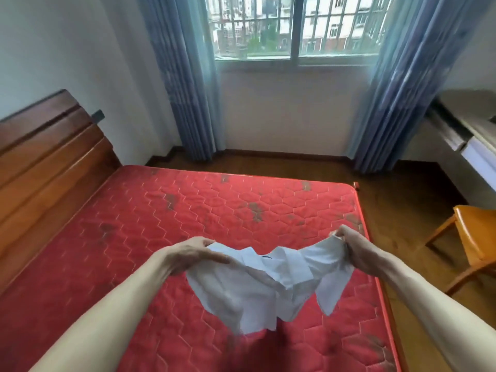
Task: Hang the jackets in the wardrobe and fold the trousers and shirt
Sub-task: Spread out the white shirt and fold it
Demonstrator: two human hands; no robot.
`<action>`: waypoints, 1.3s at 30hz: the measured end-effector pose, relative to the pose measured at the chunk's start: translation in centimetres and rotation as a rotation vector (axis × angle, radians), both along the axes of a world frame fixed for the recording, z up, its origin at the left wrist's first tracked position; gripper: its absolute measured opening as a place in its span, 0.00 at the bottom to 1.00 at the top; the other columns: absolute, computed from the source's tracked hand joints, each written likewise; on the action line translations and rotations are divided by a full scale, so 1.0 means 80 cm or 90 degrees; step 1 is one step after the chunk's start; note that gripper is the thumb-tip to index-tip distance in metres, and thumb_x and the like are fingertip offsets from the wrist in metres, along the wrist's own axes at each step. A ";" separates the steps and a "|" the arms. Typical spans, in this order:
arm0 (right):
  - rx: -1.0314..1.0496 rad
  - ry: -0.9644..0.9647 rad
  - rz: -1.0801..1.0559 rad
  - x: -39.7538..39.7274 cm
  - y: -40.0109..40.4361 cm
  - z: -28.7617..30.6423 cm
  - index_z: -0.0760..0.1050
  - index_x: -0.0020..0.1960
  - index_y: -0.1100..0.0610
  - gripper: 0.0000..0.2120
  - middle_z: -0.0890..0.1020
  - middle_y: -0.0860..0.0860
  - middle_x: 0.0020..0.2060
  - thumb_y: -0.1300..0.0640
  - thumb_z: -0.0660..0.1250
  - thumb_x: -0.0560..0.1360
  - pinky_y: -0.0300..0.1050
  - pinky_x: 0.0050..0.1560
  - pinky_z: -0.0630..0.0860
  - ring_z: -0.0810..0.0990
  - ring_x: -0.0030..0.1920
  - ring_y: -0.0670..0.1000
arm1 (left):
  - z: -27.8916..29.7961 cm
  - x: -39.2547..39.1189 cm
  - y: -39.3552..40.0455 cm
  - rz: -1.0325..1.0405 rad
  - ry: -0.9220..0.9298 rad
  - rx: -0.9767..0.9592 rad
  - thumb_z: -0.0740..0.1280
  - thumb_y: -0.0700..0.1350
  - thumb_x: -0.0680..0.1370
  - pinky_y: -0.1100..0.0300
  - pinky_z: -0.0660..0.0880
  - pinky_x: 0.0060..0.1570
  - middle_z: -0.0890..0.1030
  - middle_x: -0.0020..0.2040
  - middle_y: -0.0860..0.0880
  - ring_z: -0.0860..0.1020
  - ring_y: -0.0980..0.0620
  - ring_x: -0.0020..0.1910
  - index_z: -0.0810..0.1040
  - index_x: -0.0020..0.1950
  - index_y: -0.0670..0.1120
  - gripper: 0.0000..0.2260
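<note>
A white shirt hangs crumpled in the air above the red quilted mattress, stretched between both hands. My left hand grips its left edge and my right hand is closed on a bunched part at its right edge. The shirt's lower part droops toward the mattress, with a loose flap dangling on the right. No jackets, trousers or wardrobe are in view.
A wooden headboard stands on the left. Blue curtains frame a barred window straight ahead. An orange wooden chair sits on the wood floor to the right, below a pale desk.
</note>
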State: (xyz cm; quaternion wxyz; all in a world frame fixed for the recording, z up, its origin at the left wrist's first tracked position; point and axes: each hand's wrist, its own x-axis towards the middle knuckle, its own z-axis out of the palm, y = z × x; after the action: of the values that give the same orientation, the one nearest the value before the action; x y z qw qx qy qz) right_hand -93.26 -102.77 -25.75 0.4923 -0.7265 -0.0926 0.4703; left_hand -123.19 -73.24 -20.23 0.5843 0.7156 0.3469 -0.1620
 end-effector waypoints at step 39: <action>-0.058 -1.208 0.118 -0.284 0.148 0.253 0.78 0.50 0.57 0.08 0.85 0.51 0.38 0.55 0.75 0.77 0.52 0.31 0.78 0.85 0.33 0.62 | 0.197 -0.254 0.276 -0.180 -0.447 0.951 0.63 0.46 0.85 0.44 0.78 0.35 0.76 0.44 0.49 0.80 0.40 0.37 0.74 0.50 0.44 0.07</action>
State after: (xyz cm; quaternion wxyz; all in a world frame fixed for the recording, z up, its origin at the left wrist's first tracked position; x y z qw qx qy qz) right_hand -115.96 -90.91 -5.51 0.1441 -0.8132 -0.4925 -0.2747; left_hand -143.52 -51.15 -4.45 0.0049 0.9602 0.0676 0.2710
